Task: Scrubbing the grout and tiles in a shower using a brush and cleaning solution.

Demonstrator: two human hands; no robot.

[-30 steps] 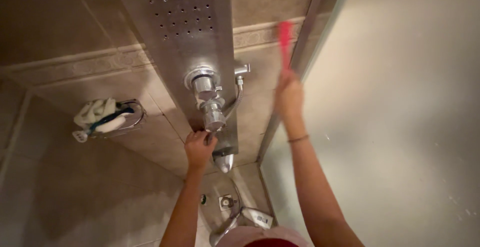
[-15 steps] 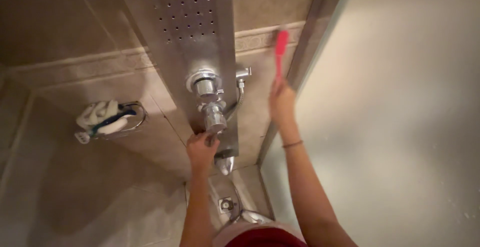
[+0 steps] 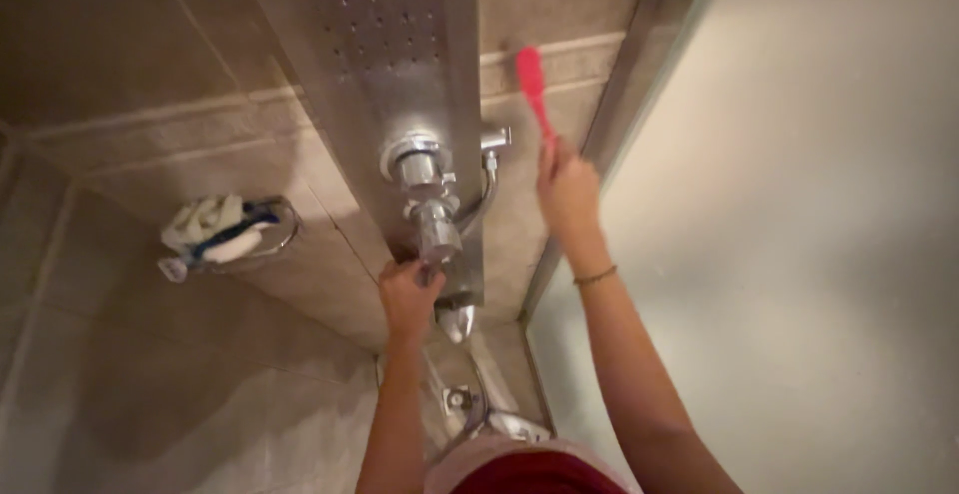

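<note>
Fingers of the right hand [image 3: 567,192] are curled tight around the handle of a red brush [image 3: 532,84]. This hand is raised high, and the brush sticks up from it. Its red head rests against the tan wall tiles [image 3: 559,64], right at a pale strip that runs across the wall. That spot is just to the right of the tall shiny shower panel [image 3: 400,84] and just to the left of the metal door frame [image 3: 639,64]. A thin bracelet [image 3: 595,275] sits on the right wrist.

Lower down, the left hand [image 3: 408,294] has its fingers bent around the bottom edge of the shower panel, just under the lower round knob [image 3: 438,232]. I cannot tell how hard this hand is holding on. Another round knob [image 3: 418,164] sits above the first one. A silver hose [image 3: 486,199] curves down the right side of the panel from a small fitting. A shiny spout [image 3: 456,322] pokes out below the left hand.

Far off to the left, a wire basket [image 3: 232,236] hangs on the wall with white and blue things inside it. A frosted glass door [image 3: 799,254] fills the right side
</note>
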